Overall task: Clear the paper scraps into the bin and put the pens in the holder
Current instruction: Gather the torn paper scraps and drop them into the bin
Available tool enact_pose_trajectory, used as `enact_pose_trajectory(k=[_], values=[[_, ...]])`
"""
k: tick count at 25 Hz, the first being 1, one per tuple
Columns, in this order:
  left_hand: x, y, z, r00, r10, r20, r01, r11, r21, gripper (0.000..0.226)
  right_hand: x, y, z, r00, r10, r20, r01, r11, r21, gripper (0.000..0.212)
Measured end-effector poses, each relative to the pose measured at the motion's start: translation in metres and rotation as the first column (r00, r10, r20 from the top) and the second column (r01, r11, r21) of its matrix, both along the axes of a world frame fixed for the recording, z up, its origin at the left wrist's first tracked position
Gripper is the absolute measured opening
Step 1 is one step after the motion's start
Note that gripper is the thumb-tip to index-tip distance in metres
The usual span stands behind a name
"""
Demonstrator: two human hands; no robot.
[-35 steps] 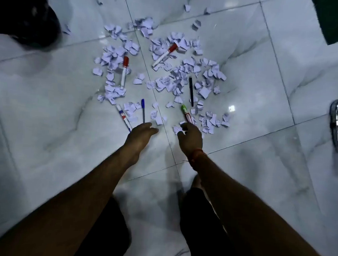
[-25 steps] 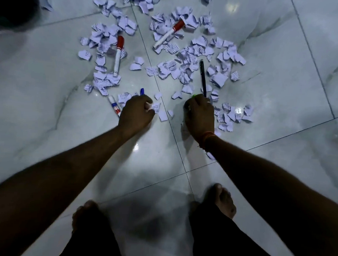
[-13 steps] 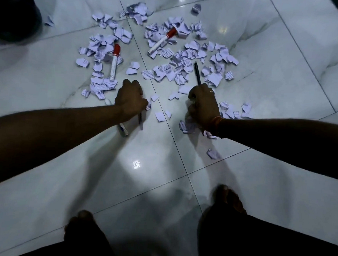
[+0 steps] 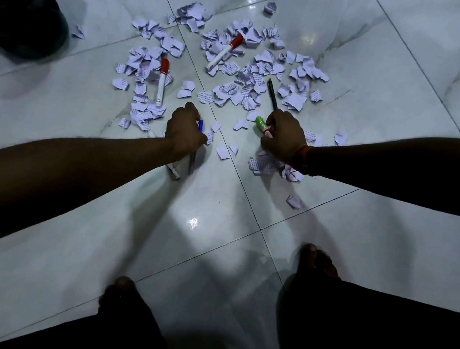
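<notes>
Left hand [image 4: 184, 132]: fingers curled tight round a blue pen [image 4: 192, 160] and a white marker [image 4: 173, 171], both low over the tiled floor [image 4: 89, 221]. Right hand [image 4: 283, 141]: closed round a green-capped marker [image 4: 261, 123], fingertips meeting the near end of a black pen [image 4: 271, 93]; whether that pen is gripped cannot be told. Loose on the floor: left red-capped marker [image 4: 162, 80], right red-capped marker [image 4: 223, 52], and torn paper scraps [image 4: 295, 100] scattered around and beneath them.
</notes>
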State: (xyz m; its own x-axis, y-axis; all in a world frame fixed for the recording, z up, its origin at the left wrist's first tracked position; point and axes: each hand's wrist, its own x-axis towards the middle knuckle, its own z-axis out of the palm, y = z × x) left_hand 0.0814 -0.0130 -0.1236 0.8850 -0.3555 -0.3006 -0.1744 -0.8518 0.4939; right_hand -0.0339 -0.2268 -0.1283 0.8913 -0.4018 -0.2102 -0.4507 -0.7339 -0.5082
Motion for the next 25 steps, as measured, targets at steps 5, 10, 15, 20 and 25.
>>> enact_pose_trajectory(k=[5, 10, 15, 20, 25], values=[[-0.017, 0.015, 0.029, 0.998, -0.012, -0.056, 0.001, 0.981, -0.194, 0.056, -0.009, 0.037, 0.015, 0.993, 0.064, 0.101, -0.076, 0.989, 0.126, 0.048], [-0.059, 0.045, 0.03, 0.952, 0.047, -0.302, -0.106, 0.978, -0.181, 0.037, -0.048, 0.08, 0.013, 0.978, 0.207, -0.033, -0.195, 0.954, 0.228, 0.029], [-0.089, 0.063, 0.016, 0.931, -0.094, -0.353, 0.104, 0.995, 0.007, 0.032, -0.071, 0.095, 0.006, 0.907, 0.398, -0.137, -0.342, 0.887, 0.311, 0.028], [-0.08, 0.056, 0.014, 0.943, -0.29, -0.166, 0.302, 0.952, 0.053, 0.038, -0.068, 0.074, 0.007, 0.941, 0.323, -0.105, -0.28, 0.913, 0.298, 0.033], [-0.051, 0.028, 0.011, 0.935, -0.349, -0.054, 0.351, 0.936, 0.014, 0.055, -0.074, 0.03, 0.014, 0.979, 0.147, -0.144, -0.117, 0.974, 0.196, 0.068]])
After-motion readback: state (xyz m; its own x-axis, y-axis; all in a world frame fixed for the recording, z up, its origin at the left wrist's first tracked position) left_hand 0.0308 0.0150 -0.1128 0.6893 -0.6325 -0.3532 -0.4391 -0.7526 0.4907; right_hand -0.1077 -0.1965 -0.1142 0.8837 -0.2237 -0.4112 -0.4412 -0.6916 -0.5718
